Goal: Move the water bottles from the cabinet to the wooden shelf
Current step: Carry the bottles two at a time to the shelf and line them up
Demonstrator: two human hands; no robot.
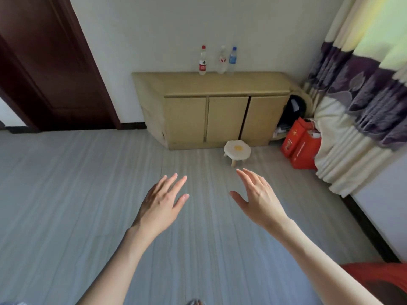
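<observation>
Your left hand (161, 204) and right hand (256, 198) are both out over the grey floor (66, 194), fingers straight and spread, holding nothing. Three bottles stand upright in a row at the back of the cabinet (220, 84) top, against the wall, well apart from your hands: one with a red cap and red label (202, 60), a clear one with a red mark (222, 60), and a blue-capped, blue-labelled one (232, 60). The label writing is too small to read.
</observation>
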